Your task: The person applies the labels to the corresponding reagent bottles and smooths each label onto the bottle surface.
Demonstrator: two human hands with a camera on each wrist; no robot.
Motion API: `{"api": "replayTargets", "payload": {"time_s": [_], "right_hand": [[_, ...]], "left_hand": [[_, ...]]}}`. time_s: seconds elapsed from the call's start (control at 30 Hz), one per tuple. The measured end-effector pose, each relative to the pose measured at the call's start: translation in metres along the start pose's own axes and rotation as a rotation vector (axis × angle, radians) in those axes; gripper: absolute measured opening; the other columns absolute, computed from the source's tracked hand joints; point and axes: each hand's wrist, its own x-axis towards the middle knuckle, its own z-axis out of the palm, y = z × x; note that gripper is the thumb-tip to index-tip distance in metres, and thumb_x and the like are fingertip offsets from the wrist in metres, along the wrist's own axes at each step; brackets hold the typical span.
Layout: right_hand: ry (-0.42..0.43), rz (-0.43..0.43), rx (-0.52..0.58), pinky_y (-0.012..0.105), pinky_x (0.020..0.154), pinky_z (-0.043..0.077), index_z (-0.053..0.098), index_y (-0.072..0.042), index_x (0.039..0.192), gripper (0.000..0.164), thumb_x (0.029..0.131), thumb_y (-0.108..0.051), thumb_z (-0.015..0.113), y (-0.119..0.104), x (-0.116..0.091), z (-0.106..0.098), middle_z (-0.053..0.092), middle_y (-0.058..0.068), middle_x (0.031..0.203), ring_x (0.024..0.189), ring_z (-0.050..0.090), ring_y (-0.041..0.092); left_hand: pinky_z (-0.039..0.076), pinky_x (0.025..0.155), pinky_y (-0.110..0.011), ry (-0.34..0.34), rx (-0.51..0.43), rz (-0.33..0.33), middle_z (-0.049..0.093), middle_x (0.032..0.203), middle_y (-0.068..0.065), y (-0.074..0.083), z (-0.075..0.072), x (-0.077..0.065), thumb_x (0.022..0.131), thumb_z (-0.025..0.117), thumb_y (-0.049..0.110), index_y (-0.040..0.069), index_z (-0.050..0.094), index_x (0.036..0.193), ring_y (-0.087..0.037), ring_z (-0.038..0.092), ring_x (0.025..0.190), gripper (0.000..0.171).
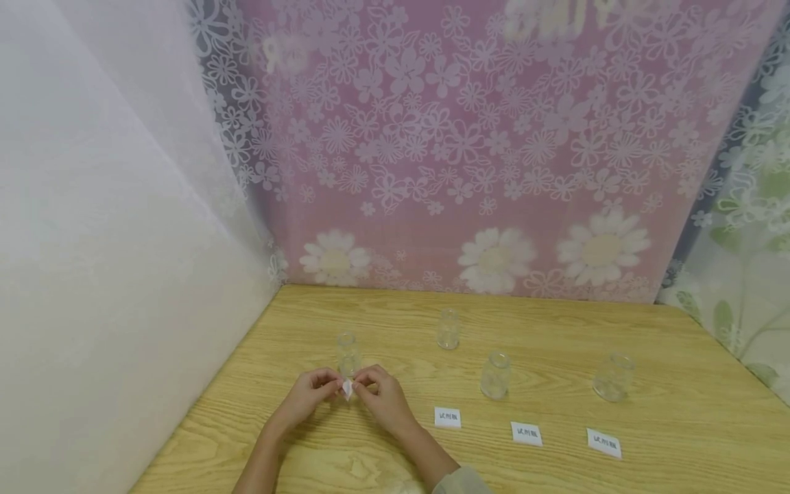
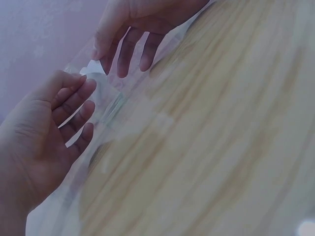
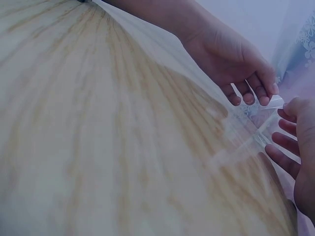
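Note:
A small white paper label [image 1: 348,390] is held between both hands, bent or folded, with one side raised. My left hand [image 1: 304,398] pinches one edge of the label between thumb and index finger, the other fingers loosely curved. On the opposite edge, thumb and forefinger of my right hand [image 1: 387,399] pinch it too. In the left wrist view the label [image 2: 95,68] shows as a white corner between the fingertips; the right wrist view has the label [image 3: 277,101] partly covered by them. Just behind the hands a clear glass bottle [image 1: 348,348] stands upright on the table.
Three more clear glass bottles stand on the wooden table [image 1: 271,343]: one bottle [image 1: 448,331] farther back, one bottle [image 1: 496,376] right of the hands, another bottle [image 1: 614,379] far right. Three white labels with black characters lie before them: label [image 1: 447,418], label [image 1: 527,433], label [image 1: 603,443].

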Motion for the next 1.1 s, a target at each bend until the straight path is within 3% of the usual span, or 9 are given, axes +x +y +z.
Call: {"api": "replayTargets", "payload": {"time_s": [0.2,0.37,0.67,0.93,1.1], "right_hand": [[-0.004,0.0,0.011,0.034,0.073,0.051,0.06,0.007,0.089,0.008,0.089,0.0,0.057,0.003,0.001,0.0,0.057,0.017,0.099,0.087,0.055,0.029],[0.016,-0.01,-0.007,0.029,0.07,0.05,0.062,0.003,0.09,0.008,0.089,-0.004,0.059,0.027,0.005,0.005,0.059,0.009,0.096,0.085,0.055,0.023],[0.021,-0.024,-0.018,0.025,0.069,0.05,0.064,-0.006,0.091,0.009,0.09,-0.014,0.061,0.044,0.007,0.009,0.059,0.0,0.094,0.085,0.055,0.015],[0.024,-0.022,-0.033,0.025,0.067,0.048,0.064,-0.003,0.09,0.007,0.088,-0.01,0.062,0.043,0.008,0.009,0.06,0.003,0.092,0.082,0.055,0.016],[0.017,-0.009,-0.009,0.026,0.068,0.049,0.064,0.001,0.089,0.007,0.087,-0.006,0.063,0.045,0.009,0.01,0.061,0.007,0.093,0.083,0.056,0.023]], "left_hand": [[0.048,0.07,-0.033,0.056,0.023,0.014,0.059,0.092,-0.017,-0.02,-0.003,0.004,0.096,0.048,0.006,-0.01,0.056,0.099,-0.031,0.054,0.082,0.018],[0.048,0.068,-0.03,0.125,0.03,0.005,0.059,0.09,-0.013,-0.032,-0.004,0.007,0.096,0.05,0.011,-0.007,0.055,0.099,-0.022,0.054,0.077,0.019],[0.047,0.06,-0.025,0.24,0.027,-0.023,0.06,0.08,-0.014,-0.034,-0.003,0.01,0.094,0.052,0.008,-0.008,0.054,0.097,-0.018,0.054,0.067,0.016],[0.044,0.054,-0.023,0.366,0.117,-0.065,0.057,0.076,-0.005,-0.036,-0.003,0.011,0.093,0.054,0.009,-0.001,0.057,0.095,-0.017,0.049,0.064,0.01],[0.043,0.053,-0.022,0.399,0.168,-0.071,0.056,0.076,-0.005,-0.034,-0.003,0.012,0.093,0.054,0.008,-0.001,0.057,0.094,-0.016,0.049,0.063,0.009]]}}
